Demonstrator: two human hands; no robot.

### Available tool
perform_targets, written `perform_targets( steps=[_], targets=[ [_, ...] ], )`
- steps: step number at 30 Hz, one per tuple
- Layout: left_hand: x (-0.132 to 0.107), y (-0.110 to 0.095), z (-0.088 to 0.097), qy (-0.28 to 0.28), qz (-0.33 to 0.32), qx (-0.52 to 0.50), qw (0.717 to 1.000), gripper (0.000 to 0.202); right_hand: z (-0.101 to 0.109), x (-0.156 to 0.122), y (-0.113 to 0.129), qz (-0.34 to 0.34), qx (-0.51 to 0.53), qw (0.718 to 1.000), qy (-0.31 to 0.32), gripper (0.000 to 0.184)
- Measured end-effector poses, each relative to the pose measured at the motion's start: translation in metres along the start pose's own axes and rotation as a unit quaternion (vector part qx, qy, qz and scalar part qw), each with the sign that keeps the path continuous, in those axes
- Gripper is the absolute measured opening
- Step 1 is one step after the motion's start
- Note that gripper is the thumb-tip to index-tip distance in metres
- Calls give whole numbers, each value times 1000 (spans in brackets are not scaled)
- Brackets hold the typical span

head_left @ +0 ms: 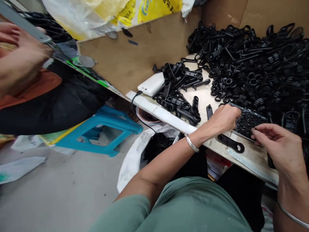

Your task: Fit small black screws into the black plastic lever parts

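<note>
A shallow clear tray (248,111) of tiny black pieces lies at the front of the worktable, between my two hands. My left hand (225,117) is closed at the tray's left side, its fingertips turned away and hidden. On the right edge of the tray, my right hand (281,145) holds thumb and forefinger pinched together; anything between them is too small to make out. Just below the tray, a black plastic arm with a ring end (231,143) lies flat. Another black arm piece (209,111) rests left of my left hand.
A large heap of black plastic parts (256,64) covers the back right. A smaller pile (178,87) lies beside a white power bank-like box (152,84). Cardboard (116,61) walls the left side. A blue stool (96,132) and another person's arm (21,61) are left.
</note>
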State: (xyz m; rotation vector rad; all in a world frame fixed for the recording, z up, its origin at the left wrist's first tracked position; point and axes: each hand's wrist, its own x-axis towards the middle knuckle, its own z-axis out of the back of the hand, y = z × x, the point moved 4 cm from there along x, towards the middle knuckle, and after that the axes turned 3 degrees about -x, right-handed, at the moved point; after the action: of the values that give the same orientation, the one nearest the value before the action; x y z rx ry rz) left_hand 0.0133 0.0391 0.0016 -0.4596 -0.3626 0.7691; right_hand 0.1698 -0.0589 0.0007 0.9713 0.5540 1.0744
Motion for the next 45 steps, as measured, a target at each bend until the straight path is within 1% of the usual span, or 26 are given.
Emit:
perform_targets(
  steps=[3,6,9,13,16,20,22,24,25,26,28,30,32,34,37,45],
  targets=[
    [-6,2,3,-33,-7,-61,998,29,-8,-3,5,1,51,999,7,26],
    [-10,7,5,-90,-17,-119,989,22,-18,-7,8,1,85,996,19,22],
    [-10,13,2,-142,-11,-147,979,19,-28,-10,10,-4,104,994,31,19],
    [-8,15,-2,-162,-10,-153,975,22,-36,-11,8,-35,131,990,41,16],
    [-9,12,-1,-176,4,-159,971,22,-38,-12,9,-46,137,989,37,16],
    [-14,9,4,-215,28,-198,956,21,-39,-14,11,-38,141,989,29,17],
    [-17,8,5,-228,38,-238,943,21,-38,-14,11,-27,141,989,22,16],
    [-21,8,1,-223,54,-319,920,17,-37,-14,10,-29,148,988,18,16],
    [-22,8,-2,-215,61,-363,904,13,-35,-15,9,-33,155,987,16,16],
    [-24,6,-5,-201,65,-418,883,11,-33,-15,8,-38,165,985,12,17],
    [-27,3,-11,-190,68,-442,874,8,-29,-15,5,-43,198,979,-2,19],
    [-30,1,-17,-169,82,-529,827,11,-26,-15,2,-45,236,971,-14,21],
    [-33,-1,-22,-143,99,-590,788,15,-26,-15,1,-40,264,964,-12,21],
    [-37,-4,-23,-126,119,-622,764,17,-27,-16,1,-36,281,959,0,21],
    [-41,-7,-21,-113,139,-644,744,19,-31,-19,2,-38,301,953,13,19],
    [-45,-12,-20,-105,157,-679,710,22,-39,-19,5,-50,335,940,24,20]
  ],
)
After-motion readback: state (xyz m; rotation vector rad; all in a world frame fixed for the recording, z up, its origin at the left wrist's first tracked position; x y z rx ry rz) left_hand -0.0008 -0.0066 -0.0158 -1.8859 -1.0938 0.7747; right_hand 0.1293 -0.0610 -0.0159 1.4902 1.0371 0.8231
